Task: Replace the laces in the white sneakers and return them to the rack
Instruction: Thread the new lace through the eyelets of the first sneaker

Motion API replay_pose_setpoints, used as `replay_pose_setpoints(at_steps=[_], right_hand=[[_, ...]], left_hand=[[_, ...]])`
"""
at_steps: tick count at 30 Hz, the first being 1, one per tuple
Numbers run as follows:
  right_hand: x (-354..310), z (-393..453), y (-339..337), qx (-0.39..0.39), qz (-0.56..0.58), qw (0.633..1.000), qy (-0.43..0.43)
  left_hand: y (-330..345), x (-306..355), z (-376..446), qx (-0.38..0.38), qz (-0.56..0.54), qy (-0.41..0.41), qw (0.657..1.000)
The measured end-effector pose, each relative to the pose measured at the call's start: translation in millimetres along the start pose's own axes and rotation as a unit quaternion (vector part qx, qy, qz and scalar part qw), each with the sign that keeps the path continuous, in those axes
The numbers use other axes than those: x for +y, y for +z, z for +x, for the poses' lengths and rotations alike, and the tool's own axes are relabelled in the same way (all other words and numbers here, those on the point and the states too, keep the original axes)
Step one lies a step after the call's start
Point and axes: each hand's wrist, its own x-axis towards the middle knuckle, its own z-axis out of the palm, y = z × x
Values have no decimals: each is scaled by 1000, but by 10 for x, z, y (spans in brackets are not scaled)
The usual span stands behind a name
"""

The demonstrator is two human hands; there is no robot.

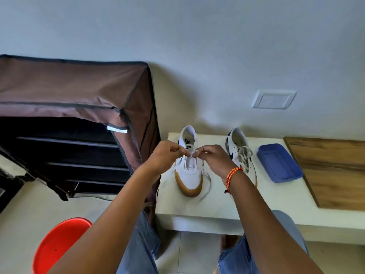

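A white sneaker (190,175) with a tan sole stands on the pale ledge (197,208), toe toward me. My left hand (167,155) and my right hand (211,157) both pinch the white lace (206,186) over its eyelets; one loose end trails down the shoe's right side. A second white sneaker (240,153) with a dark swoosh and a loosened greyish lace stands just to the right. The brown fabric shoe rack (79,107) stands at the left, front open, dark shelves showing.
A blue plastic tray (279,163) lies on the ledge right of the shoes, beside a wooden board (331,171). A red stool (59,246) sits by my left knee. A wall switch plate (273,99) is above the ledge.
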Motion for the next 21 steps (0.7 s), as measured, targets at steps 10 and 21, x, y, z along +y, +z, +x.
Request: replay_pose_setpoints(at_steps=[10, 21], right_hand=[[-662, -212, -79, 43, 56, 997, -43], [-1054, -170, -121, 106, 57, 987, -104]], left_hand=[[-57, 586, -205, 73, -95, 90, 989], [-106, 963, -299, 137, -168, 152, 964]])
